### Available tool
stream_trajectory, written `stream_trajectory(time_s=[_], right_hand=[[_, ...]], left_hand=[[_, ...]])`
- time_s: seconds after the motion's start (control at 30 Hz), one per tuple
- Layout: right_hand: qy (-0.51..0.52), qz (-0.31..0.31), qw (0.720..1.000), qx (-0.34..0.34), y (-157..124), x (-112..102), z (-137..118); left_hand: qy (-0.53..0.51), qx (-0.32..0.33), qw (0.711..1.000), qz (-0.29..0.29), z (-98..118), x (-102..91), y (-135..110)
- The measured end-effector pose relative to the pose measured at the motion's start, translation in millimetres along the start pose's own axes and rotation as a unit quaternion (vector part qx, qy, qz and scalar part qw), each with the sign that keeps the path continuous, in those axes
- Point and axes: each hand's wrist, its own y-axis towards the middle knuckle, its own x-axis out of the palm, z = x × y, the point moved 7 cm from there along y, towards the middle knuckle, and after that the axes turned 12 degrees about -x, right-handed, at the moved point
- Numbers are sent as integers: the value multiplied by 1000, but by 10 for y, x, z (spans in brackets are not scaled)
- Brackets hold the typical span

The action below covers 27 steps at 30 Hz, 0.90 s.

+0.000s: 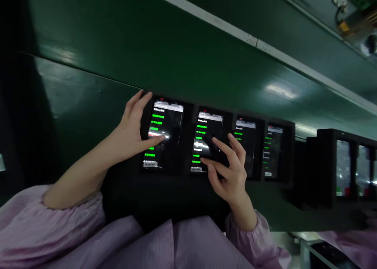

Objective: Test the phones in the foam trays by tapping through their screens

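Note:
Several smartphones lie face up in the slots of a black tray (pixel 188 143), their lit screens listing lines of green and white text. My left hand (pixel 135 123) is open at the leftmost smartphone (pixel 167 123); its thumb reaches over the screen and its fingers rest by the tray's upper left corner. Over the second smartphone (pixel 209 123) my right hand (pixel 229 167) is open, fingers spread, with a fingertip at the lower part of the screen. The third smartphone (pixel 247 139) is partly behind my right fingers. A fourth smartphone (pixel 272 151) sits at the tray's right end.
A second black tray (pixel 326 163) with more lit phones stands to the right on the green bench (pixel 118 37). A pale metal strip (pixel 206 15) runs along the bench. Some equipment (pixel 350 25) is at the upper right. A purple sleeve (pixel 350 241) shows at the lower right.

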Motion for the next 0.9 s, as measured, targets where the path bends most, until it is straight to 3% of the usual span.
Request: stream_trajectory(time_s=[0.1,0.33,0.53,0.77,0.9], right_hand=[[-21,-16,1000,3,-6,26,28],[-74,-21,995,64,-78,68,131],[-4,-4,1000,15,-68,-15,69],[-11,-26,1000,14,-71,9,68],[-6,37,999,30,-135,-187,203]], left_hand=[[-23,-15,1000,-8,0,38,26],[-73,-73,988,-116,-71,17,35],[-118,-58,970,-204,-180,-31,30],[-22,25,978,-206,-230,-100,-12],[-11,4,980,-200,-186,-76,5]])
